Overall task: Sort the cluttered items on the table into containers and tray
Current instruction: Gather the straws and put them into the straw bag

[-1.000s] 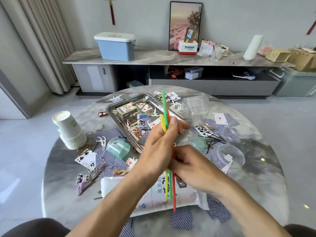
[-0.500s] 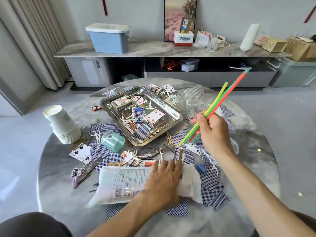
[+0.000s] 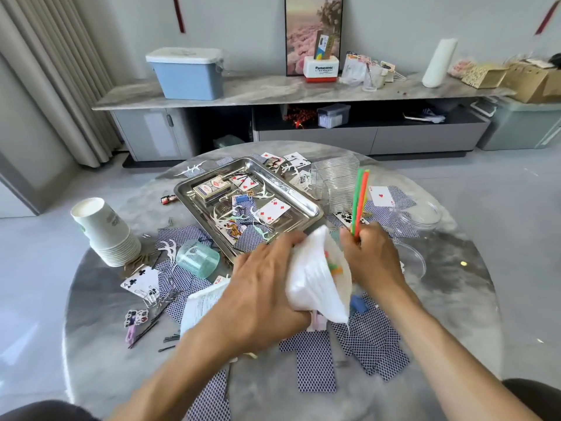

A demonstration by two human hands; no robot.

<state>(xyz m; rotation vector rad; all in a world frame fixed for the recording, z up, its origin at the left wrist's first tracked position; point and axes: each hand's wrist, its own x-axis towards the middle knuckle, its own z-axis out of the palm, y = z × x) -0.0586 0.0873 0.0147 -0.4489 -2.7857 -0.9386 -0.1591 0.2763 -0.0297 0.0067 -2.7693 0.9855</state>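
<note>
While crinkled, white plastic bag [image 3: 315, 281] beside slender straws [image 3: 359, 202].

Long marble-topped sideboard [image 3: 273, 92] against back wall. On it: blue lidded bin [image 3: 188, 72] at left, framed pink landscape picture [image 3: 314, 28] leaning on wall, white Panasonic box [image 3: 321, 69] before it, white roll [image 3: 437, 62] upright, cardboard boxes [image 3: 528, 80] at right. Beige curtain [image 3: 45, 80] at left.

"Panasonic" reads on the white box [image 3: 321, 69]; a "4" marks the clubs card [image 3: 140, 281].
</note>
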